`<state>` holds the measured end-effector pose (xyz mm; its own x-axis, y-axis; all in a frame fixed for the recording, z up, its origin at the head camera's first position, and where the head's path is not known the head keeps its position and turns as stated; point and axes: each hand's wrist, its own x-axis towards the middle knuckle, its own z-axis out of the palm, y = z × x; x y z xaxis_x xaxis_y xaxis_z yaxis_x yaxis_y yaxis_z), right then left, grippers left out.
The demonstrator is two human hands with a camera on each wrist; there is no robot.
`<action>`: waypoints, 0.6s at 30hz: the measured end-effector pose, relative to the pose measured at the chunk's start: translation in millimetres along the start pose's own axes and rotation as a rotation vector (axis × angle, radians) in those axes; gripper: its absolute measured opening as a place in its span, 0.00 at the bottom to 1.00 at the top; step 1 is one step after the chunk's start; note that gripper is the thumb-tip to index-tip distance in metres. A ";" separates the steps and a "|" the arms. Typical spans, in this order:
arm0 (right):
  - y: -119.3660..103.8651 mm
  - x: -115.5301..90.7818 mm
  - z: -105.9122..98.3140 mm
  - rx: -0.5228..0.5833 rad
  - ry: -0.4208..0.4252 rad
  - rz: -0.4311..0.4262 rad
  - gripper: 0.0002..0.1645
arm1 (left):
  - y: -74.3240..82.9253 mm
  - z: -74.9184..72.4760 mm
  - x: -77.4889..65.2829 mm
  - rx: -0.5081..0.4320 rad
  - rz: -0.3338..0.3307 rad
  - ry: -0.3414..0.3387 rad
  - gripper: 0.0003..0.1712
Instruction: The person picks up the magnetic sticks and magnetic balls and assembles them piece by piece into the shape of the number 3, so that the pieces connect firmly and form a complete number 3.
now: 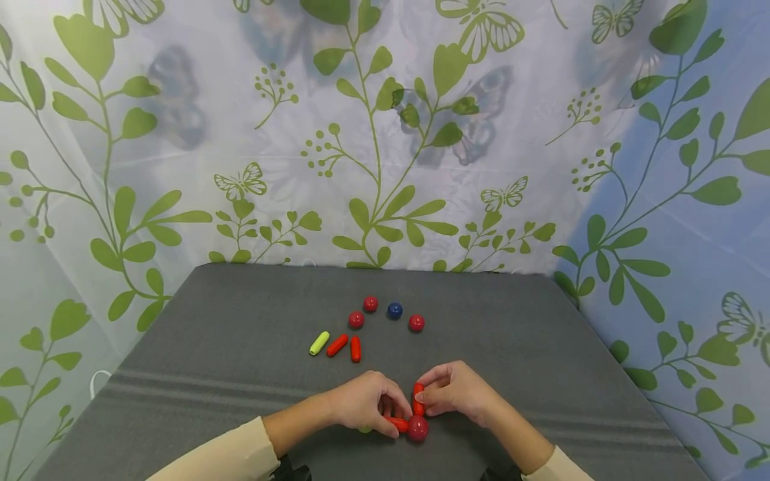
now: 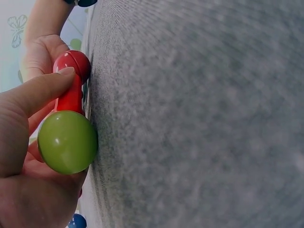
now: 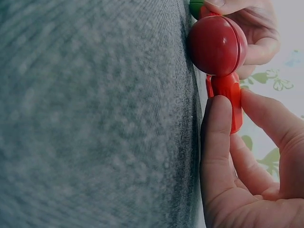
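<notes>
My left hand [image 1: 368, 399] pinches a short red rod [image 2: 70, 99]. At one end of that rod is a green ball [image 2: 68, 141], and at its other end a red ball [image 1: 418, 429]. Between thumb and fingertips, my right hand [image 1: 460, 393] grips a second red rod [image 1: 418, 401], whose near end meets the same red ball. In the head view the two rods stand at roughly a right angle. The left hand mostly covers the green ball there. Whether the second rod is fully seated in the ball, I cannot tell.
Farther back on the grey cloth-covered table [image 1: 240, 321] lie three loose red balls [image 1: 356, 320] and a blue ball [image 1: 394, 310]. Nearer are two red rods [image 1: 337, 345] and a yellow-green rod [image 1: 319, 343]. A leaf-patterned curtain [image 1: 289, 133] hangs behind and along the sides.
</notes>
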<state>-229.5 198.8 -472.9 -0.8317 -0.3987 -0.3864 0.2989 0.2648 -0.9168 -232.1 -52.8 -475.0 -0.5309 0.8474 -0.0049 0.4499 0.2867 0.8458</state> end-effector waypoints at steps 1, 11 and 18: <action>-0.1 -0.1 0.0 -0.001 0.000 -0.003 0.24 | 0.1 0.0 0.3 0.001 -0.002 -0.001 0.14; 0.5 -0.6 0.9 0.019 -0.008 -0.046 0.23 | 7.5 2.9 6.8 0.027 0.014 0.011 0.15; 0.1 -0.9 1.4 0.015 -0.016 -0.051 0.22 | 10.1 6.9 9.2 0.014 0.031 0.033 0.15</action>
<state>-228.0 198.0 -472.8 -0.8384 -0.4253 -0.3409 0.2640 0.2304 -0.9366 -227.5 -39.1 -470.2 -0.5399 0.8408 0.0391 0.4765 0.2670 0.8376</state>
